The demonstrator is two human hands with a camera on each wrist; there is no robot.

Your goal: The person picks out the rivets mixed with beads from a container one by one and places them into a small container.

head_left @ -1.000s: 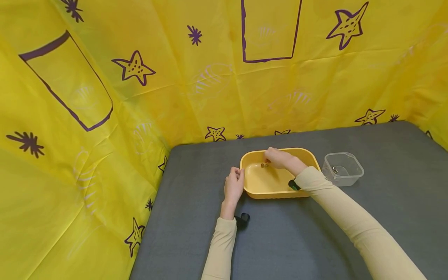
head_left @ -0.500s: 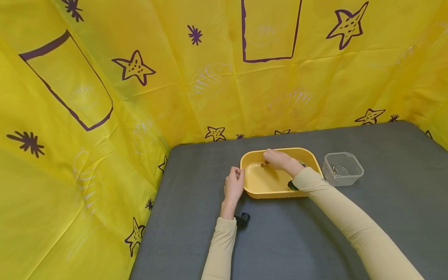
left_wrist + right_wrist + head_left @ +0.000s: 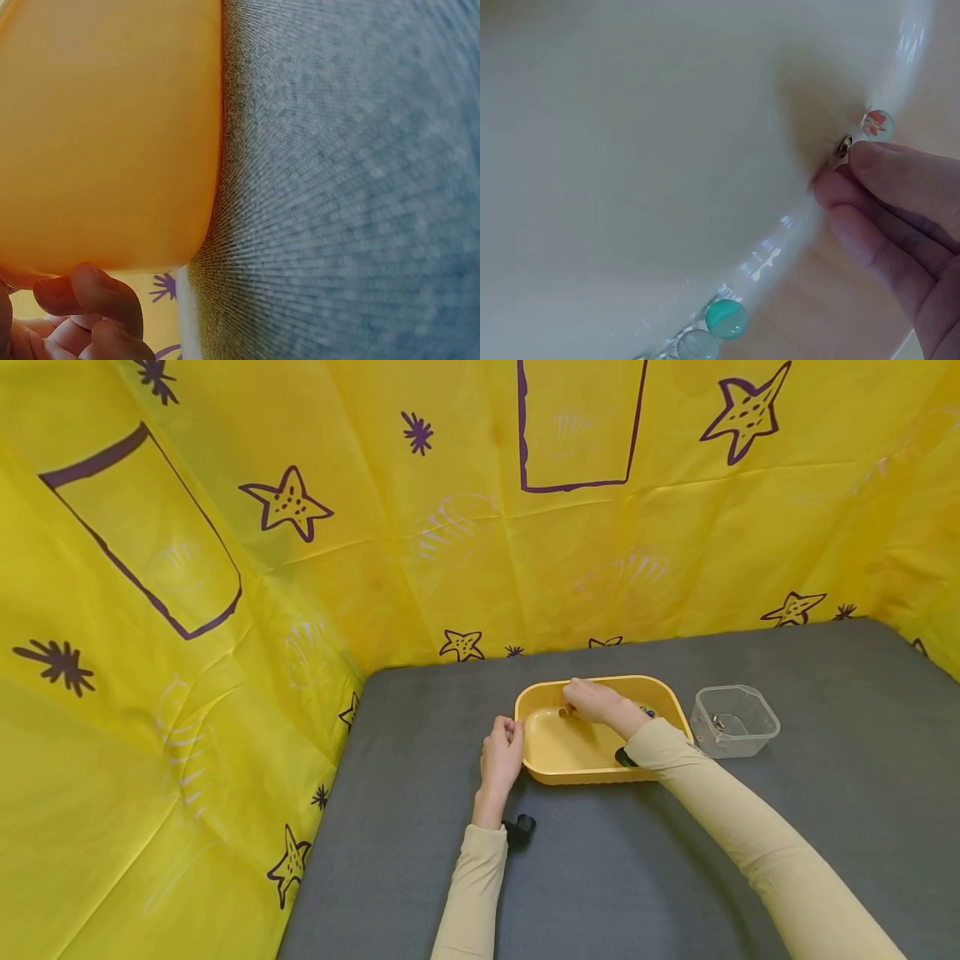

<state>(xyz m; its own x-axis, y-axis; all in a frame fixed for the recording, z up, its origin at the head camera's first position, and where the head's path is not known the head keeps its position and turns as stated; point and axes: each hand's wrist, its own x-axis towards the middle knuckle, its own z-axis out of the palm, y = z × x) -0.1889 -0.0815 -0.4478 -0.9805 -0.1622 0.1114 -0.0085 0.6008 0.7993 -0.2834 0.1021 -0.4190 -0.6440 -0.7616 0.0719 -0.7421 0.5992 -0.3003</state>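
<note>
My left hand (image 3: 502, 760) holds the left rim of a yellow plastic basin (image 3: 570, 774), its curled fingertips (image 3: 96, 289) against the outer wall in the left wrist view. Inside the basin, near the far wall, my right hand (image 3: 596, 702) reaches down. Its thumb and forefinger pinch a small ring-shaped metal nut (image 3: 844, 146), as the right wrist view shows. Just beyond those fingertips lies a clear marble with a red swirl (image 3: 878, 125). A teal marble (image 3: 727, 319) and a clear marble (image 3: 698, 346) sit along the basin's edge, farther from the hand.
A clear plastic box (image 3: 735, 743) with small metal pieces (image 3: 717, 722) in it stands just right of the basin. Both are on a grey cloth-covered table (image 3: 405, 810). A yellow curtain with purple drawings (image 3: 465, 560) hangs along the back and left.
My right hand has shifted slightly left onto the small things by the far wall, and its fingertips now pinch the nut. Marbles at the basin's right have come into view. The left hand stays put.
</note>
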